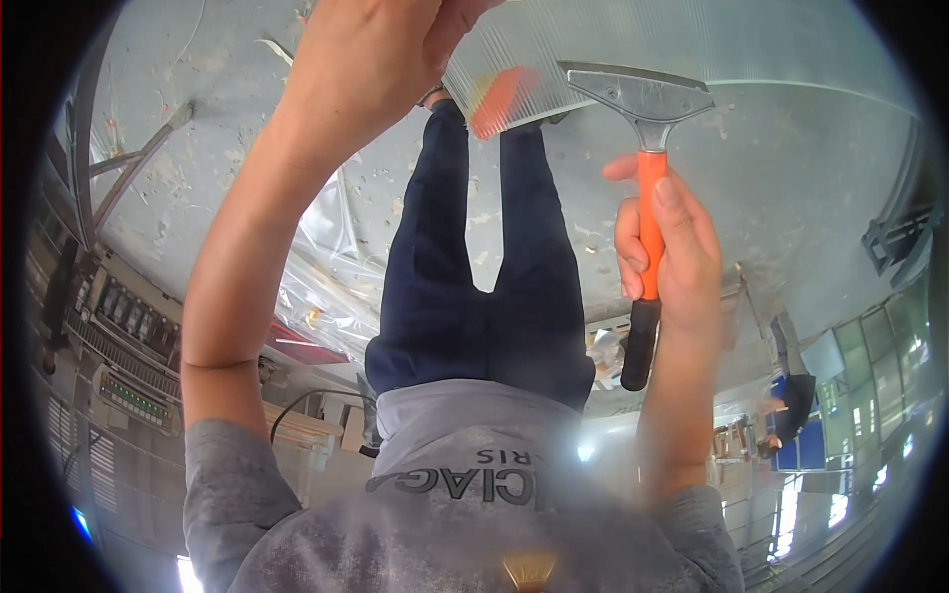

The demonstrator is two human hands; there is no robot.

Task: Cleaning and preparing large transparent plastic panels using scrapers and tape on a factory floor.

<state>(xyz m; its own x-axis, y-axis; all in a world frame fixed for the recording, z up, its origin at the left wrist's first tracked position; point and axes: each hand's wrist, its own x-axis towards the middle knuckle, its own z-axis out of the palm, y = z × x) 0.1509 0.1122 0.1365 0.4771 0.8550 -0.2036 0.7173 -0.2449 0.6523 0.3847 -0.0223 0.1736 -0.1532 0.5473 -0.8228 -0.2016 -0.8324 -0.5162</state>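
My right hand (690,242) is closed around the orange handle of a scraper (649,212), its index finger sticking out to the side. The scraper stands upright, its wide metal blade head at the top and its black handle end pointing down. At the top, my left hand (376,54) is beside the near left corner of a clear ribbed plastic sheet (771,44); its fingertips are cut off by the picture's edge, so its grip is hidden. A blurred orange and yellow patch (502,102) shows at the sheet's near edge, left of the blade.
Below the sheet is a worn grey floor (791,158) with pale flecks. Crumpled clear plastic film (321,287) lies left of my legs. A metal frame (138,163) and a control box with lit buttons (138,395) stand at the left. Another person (794,400) is far off at the right.
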